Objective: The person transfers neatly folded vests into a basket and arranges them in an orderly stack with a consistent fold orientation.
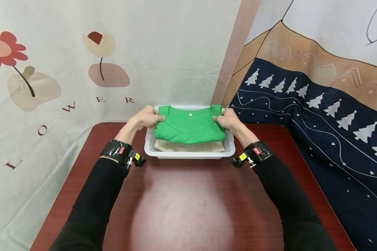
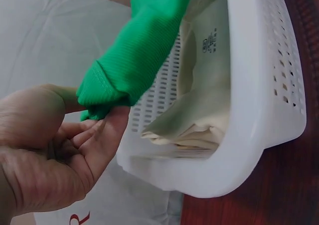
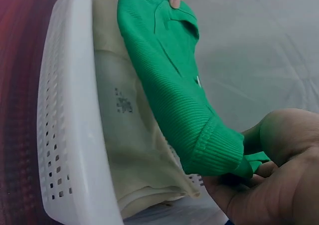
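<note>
A folded green shirt (image 1: 190,125) with a small white neck label is held over a white plastic basket (image 1: 188,156). My left hand (image 1: 147,116) pinches its left shoulder between thumb and fingers, as the left wrist view also shows at the green cloth (image 2: 144,45). At the opposite shoulder my right hand (image 1: 229,119) pinches the shirt in the same way. Beneath it, inside the basket, lies a folded cream cloth (image 1: 190,146) with dark print, seen closer in the right wrist view. Between the shirt and the cream cloth there is a gap in both wrist views.
The basket stands at the far edge of a reddish-brown table (image 1: 182,205). Behind it hangs a pale curtain (image 1: 169,52) with flower prints. To the right is a navy and tan cloth (image 1: 317,139) with white trees. Both wrists carry strapped cameras.
</note>
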### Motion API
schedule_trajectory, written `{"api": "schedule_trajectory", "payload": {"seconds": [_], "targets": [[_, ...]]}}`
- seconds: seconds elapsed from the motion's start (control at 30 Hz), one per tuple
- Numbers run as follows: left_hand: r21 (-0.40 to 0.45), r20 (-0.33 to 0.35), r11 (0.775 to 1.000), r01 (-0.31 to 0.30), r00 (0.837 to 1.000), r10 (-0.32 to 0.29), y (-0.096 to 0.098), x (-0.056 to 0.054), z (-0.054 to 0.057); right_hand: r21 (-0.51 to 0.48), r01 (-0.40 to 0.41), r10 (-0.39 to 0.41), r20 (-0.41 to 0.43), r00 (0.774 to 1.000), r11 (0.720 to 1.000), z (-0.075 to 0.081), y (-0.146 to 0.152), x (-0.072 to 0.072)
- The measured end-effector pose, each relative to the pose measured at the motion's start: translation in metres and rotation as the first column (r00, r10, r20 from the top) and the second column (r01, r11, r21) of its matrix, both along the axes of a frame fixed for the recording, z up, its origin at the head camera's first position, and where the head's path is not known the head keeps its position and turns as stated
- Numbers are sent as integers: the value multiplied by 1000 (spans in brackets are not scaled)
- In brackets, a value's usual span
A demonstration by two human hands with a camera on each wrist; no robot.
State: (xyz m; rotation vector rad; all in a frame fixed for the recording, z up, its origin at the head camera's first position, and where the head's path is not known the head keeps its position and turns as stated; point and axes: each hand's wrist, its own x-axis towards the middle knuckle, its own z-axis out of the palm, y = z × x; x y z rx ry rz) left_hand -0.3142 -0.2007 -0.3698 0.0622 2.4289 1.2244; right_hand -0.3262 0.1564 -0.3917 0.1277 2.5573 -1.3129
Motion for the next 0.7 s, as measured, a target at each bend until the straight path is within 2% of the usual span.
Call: {"api": "schedule_trajectory", "payload": {"seconds": [0.1, 0.23, 0.5, 0.7], "targets": [[-43, -18, 999, 0, 1000, -1, 3, 0, -4, 90, -19, 21, -22, 1000, 996, -4, -2, 0], [-78, -43, 997, -18, 999, 14, 6, 1, -7, 145, -43, 48, -34, 998, 988, -10, -5, -1], [-201, -112, 979, -32, 994, 10, 13, 1, -13, 174, -37, 41, -21, 999, 984, -20, -12, -7], [-208, -102, 977, -41, 995, 20, 17, -2, -19, 197, -26, 29, -10, 1000, 980, -23, -16, -7]]}}
